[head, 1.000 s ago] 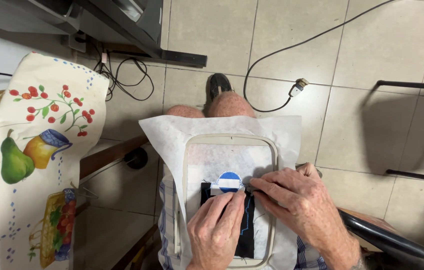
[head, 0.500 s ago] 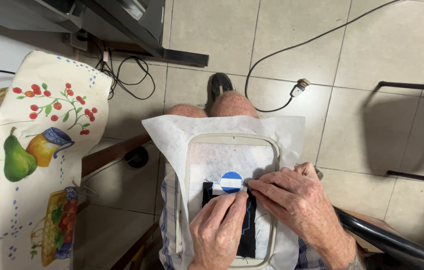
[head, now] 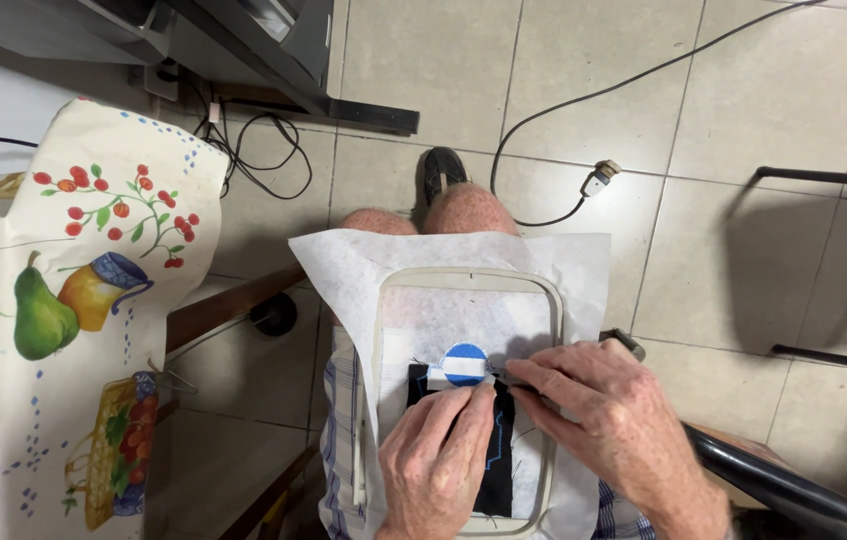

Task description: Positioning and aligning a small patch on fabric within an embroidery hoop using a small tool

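A hoop (head: 464, 290) with white backing (head: 364, 265) is seen at lower centre of the frame, laid across the knees. Inside it a dark cloth (head: 497, 470) bears a round blue-and-white patch (head: 465, 364). The left hand (head: 434, 465) is laid flat on the cloth below the patch, fingers (head: 474, 405) pressed together, tips touching the patch's lower edge. The right hand (head: 609, 430) is held just right of the patch, fingers pinched on a small dark tool – its kind cannot be told. Against the earlier frames little is changed: both hands are kept at the patch – the hoop sits slightly lower in frame. A fruit-printed tablecloth (head: 64, 330) fills the left.
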